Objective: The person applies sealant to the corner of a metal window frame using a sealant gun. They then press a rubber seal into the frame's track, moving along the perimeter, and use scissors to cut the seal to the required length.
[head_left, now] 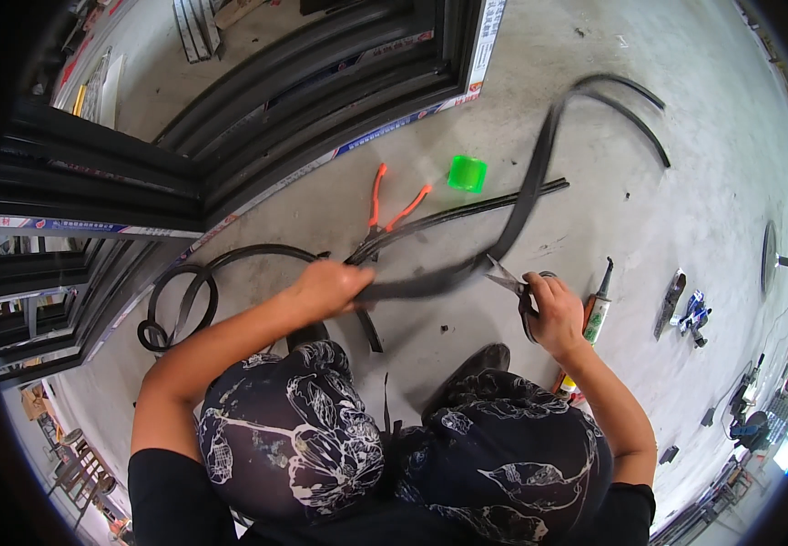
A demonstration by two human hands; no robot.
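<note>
My left hand (325,289) is closed around a bundle of black rubber sealing strips (528,196). The strips run right from my fist, then curve away over the floor and split into two loose ends. Motion blurs them partly. In my right hand (558,314) is a pair of dark-handled scissors (508,280), my fingers wrapped through the handles. The scissor blades are parted and point up and left, close to the strips; whether they touch cannot be told. Just beyond my left hand lie orange-handled pliers (378,196), their jaws hidden by the strips.
Large dark window frames (266,159) stand at left and far left. A coil of black strip (203,309) lies by them. A bright green block-like object (467,174) is beyond the pliers. Right of my right hand lies a sealant tube (598,317); small wrapped items (696,311) sit farther right.
</note>
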